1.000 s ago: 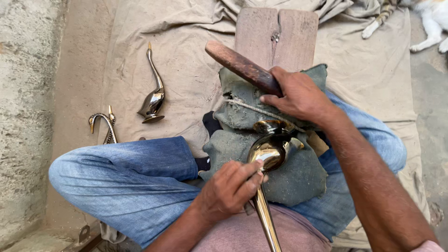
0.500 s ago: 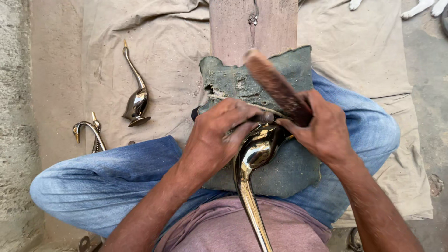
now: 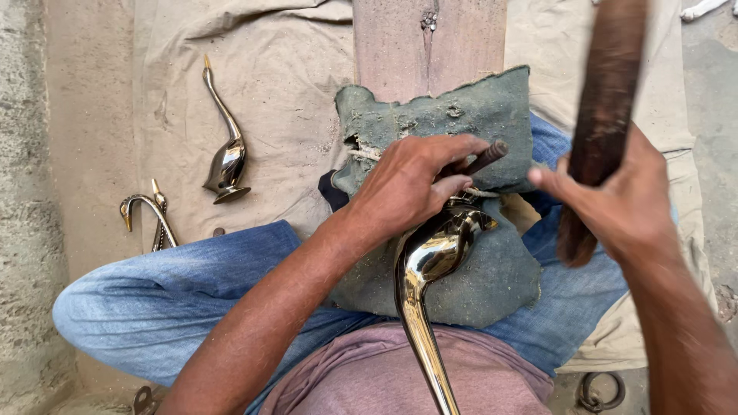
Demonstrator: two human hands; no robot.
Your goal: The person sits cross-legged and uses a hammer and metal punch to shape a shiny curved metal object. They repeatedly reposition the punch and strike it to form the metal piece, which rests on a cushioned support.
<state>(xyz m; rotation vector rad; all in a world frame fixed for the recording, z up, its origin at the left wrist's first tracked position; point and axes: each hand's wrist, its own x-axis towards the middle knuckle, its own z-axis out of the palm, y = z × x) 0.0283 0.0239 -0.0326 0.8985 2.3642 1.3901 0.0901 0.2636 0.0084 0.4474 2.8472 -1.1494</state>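
Observation:
A shiny brass bird figure [image 3: 427,269] with a long neck lies on a grey-green cloth pad [image 3: 461,284] across my lap. My left hand [image 3: 407,184] presses on the figure's body and grips a thin dark metal rod [image 3: 486,160] that points to the upper right. My right hand [image 3: 615,204] is raised to the right of the pad and holds a dark wooden stick [image 3: 603,115] upright, clear of the rod.
A wooden plank [image 3: 427,46] runs away from me under the pad. On the tan sheet [image 3: 284,100] at left stands another brass bird [image 3: 224,154]; two curved-neck pieces [image 3: 146,219] lie near my left knee. A metal ring [image 3: 598,392] lies lower right.
My right hand has lifted the wooden stick up and away to the right. My left hand has stayed on the brass figure and now shows the rod.

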